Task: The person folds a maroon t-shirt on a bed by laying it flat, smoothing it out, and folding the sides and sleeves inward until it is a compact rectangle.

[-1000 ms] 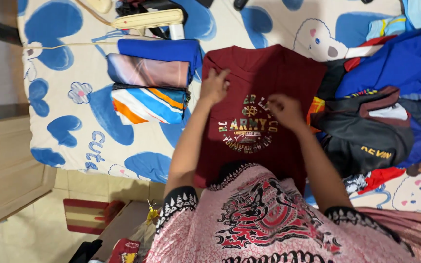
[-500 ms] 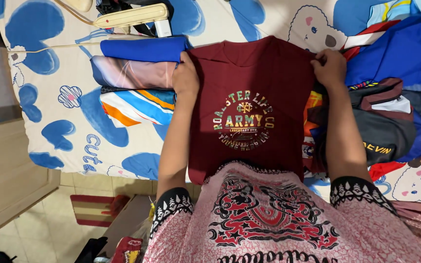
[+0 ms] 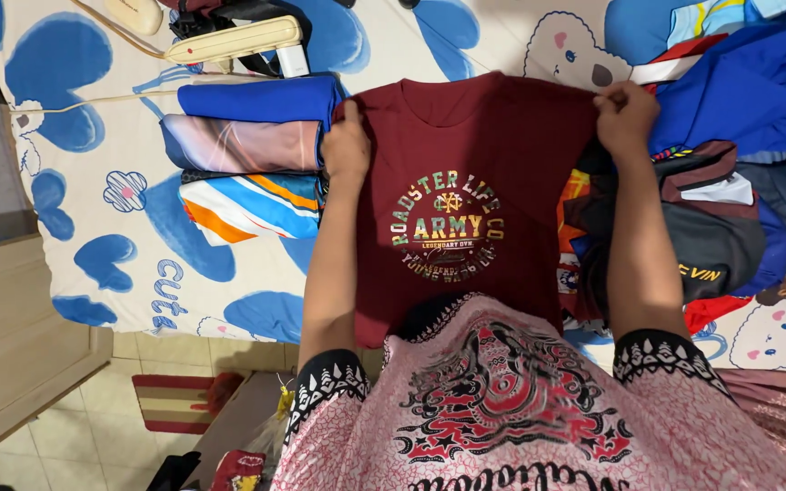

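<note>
A bed (image 3: 120,264) covered in a white sheet with blue hearts and cartoon bears fills the view from above, with the person standing at its near edge. On the person's right lies a loose heap of unfolded clothes (image 3: 730,182), blue, black and red. On the left sits a neat stack of folded garments (image 3: 247,168): blue on top, a pale peach one in the middle, a striped white, orange and blue one nearest the person. Beyond it lies a cream-coloured iron (image 3: 229,41) with its cord trailing across the sheet.

Between stack and heap lies a maroon T-shirt (image 3: 475,136), print side up, its collar farthest from the person. Its long axis runs straight away from the body, hem near the waist, shoulders at arm's reach.

The left hand (image 3: 346,145) is closed on the shirt's left shoulder edge, just beside the folded stack. The right hand (image 3: 625,116) pinches the right shoulder edge, at the border of the heap. Both hands sit level with each other at the far end, equally close to the cloth, one at each top corner.
</note>
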